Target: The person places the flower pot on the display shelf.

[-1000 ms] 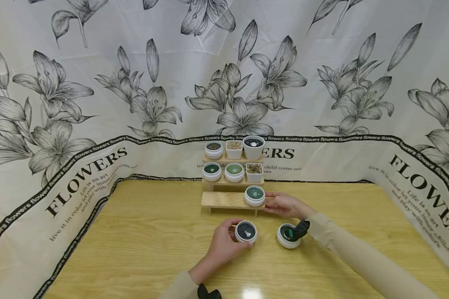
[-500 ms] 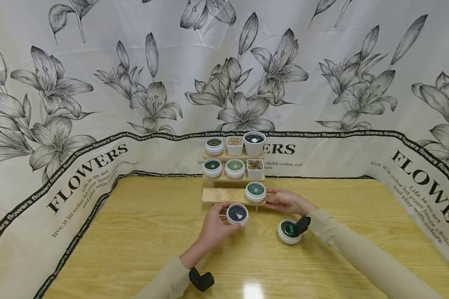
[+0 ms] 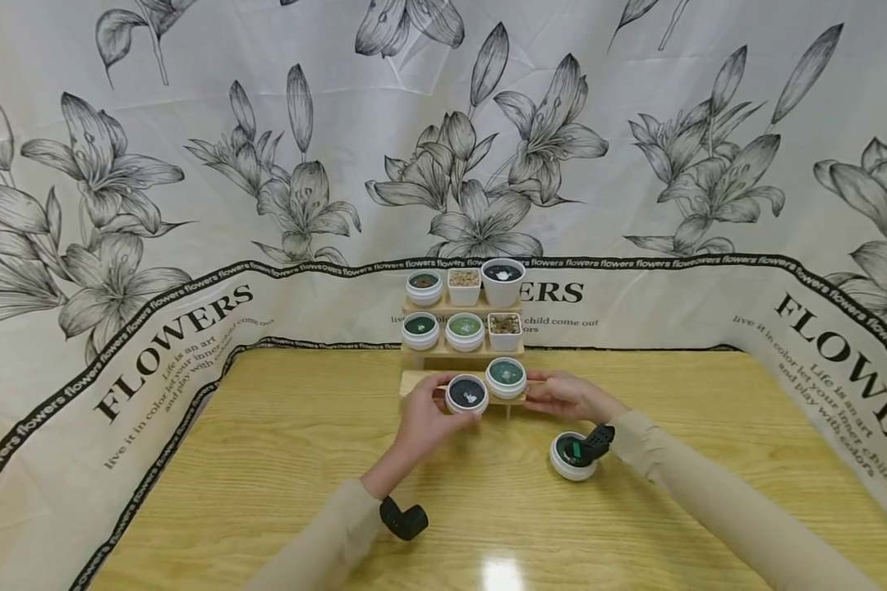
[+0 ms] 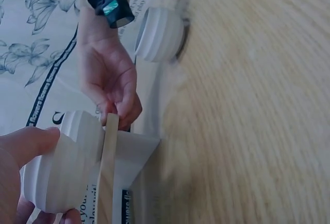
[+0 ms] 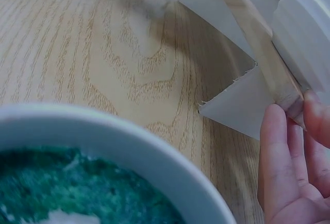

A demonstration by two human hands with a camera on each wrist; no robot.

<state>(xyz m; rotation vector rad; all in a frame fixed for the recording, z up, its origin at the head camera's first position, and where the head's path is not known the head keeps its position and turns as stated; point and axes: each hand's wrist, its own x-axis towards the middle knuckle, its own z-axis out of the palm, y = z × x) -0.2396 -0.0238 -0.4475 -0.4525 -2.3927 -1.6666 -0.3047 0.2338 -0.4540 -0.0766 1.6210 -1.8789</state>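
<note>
A white round pot with a dark fill [image 3: 467, 396] is in my left hand [image 3: 421, 419], thumb and fingers curled round its side. It is at the front edge of the lowest step of a wooden tiered stand [image 3: 411, 381]; the left wrist view shows the pot [image 4: 62, 167] close beside the board [image 4: 106, 177], contact unclear. My right hand [image 3: 565, 397] pinches the right end of that step, thumb and fingers on opposite faces of the board [image 5: 281, 82] in the right wrist view. A white pot with a green fill [image 3: 506, 376] stands on the step's right end.
The upper steps hold several pots, among them a light-green one [image 3: 464, 329] and a square one of pebbles [image 3: 504, 327]. Another dark-green pot [image 3: 567, 469] stands on the wooden table [image 3: 281, 460], below my right wrist. A flower-print cloth [image 3: 303, 205] hangs behind.
My left hand has carried the dark-filled pot away from me and slightly left, from over the table to the lowest step. The right hand has kept its place at the stand.
</note>
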